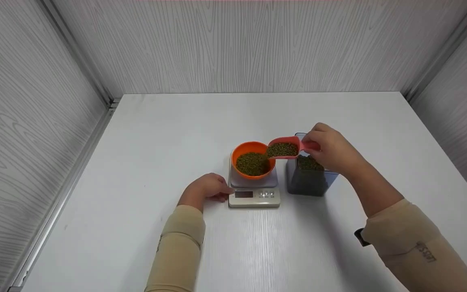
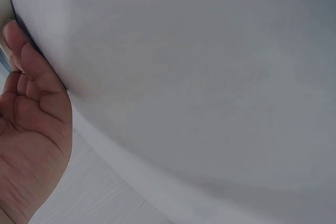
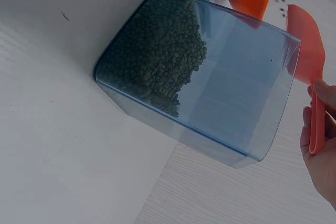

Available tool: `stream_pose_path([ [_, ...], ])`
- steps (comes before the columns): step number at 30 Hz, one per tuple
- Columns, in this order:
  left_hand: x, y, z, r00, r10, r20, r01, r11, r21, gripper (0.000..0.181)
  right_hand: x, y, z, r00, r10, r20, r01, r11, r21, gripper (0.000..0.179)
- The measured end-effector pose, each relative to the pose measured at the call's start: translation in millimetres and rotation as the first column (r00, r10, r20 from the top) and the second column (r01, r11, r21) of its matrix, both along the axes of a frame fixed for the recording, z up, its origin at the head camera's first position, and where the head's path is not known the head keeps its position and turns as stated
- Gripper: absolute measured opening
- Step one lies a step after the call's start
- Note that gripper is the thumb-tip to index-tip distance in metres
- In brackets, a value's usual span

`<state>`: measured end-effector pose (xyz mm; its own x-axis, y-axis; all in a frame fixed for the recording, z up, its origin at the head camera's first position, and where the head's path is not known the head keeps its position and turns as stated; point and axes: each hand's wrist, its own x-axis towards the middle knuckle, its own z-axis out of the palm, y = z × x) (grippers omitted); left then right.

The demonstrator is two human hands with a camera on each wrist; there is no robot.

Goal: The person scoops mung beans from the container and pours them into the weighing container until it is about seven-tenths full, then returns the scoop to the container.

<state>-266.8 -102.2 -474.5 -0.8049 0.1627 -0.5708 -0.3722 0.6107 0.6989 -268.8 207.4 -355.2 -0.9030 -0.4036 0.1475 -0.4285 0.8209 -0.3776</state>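
My right hand (image 1: 333,150) grips the handle of a red plastic scoop (image 3: 307,43) heaped with small green beans. The scoop's lip hangs over the right rim of an orange bowl (image 1: 251,146), which also holds green beans. In the right wrist view a few beans fall between scoop and bowl. Under the bowl is a white kitchen scale (image 1: 254,204) with a small dark display and buttons. Fingers of my left hand (image 1: 210,186) touch the scale's left edge near the display; the left wrist view shows the palm side, with the fingers loosely bent.
Right of the scale stands a clear bluish plastic container (image 3: 236,82), partly filled with the same beans, below my right hand. White tabletop (image 1: 168,129) surrounds these things. Grey wood-grain panels (image 1: 258,48) rise at the back and on both sides.
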Motion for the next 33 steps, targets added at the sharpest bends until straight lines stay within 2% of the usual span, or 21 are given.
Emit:
stream_pose_path([
  [8,-0.9,-0.6,-1.0,1.000,-0.005,-0.004,0.005,1.000,-0.015,0.018,1.2,-1.6,4.6,1.000,-0.013,-0.003,0.013,0.999,0.029,0.019],
  [21,-1.5,0.4,-1.0,1.000,0.008,0.003,-0.008,1.000,-0.026,0.020,1.2,-1.8,8.3,0.994,0.057,-0.096,-0.051,0.997,0.061,0.017],
  [26,-0.6,0.6,-0.7,1.000,0.029,0.007,-0.029,1.000,-0.010,0.021,0.4,-2.0,8.4,0.992,0.073,-0.106,-0.067,0.996,0.064,0.018],
  [33,0.1,0.6,-1.1,1.000,-0.021,-0.022,0.020,0.999,-0.044,0.019,-0.7,-3.9,8.4,0.986,0.117,-0.121,-0.111,0.992,0.056,0.016],
])
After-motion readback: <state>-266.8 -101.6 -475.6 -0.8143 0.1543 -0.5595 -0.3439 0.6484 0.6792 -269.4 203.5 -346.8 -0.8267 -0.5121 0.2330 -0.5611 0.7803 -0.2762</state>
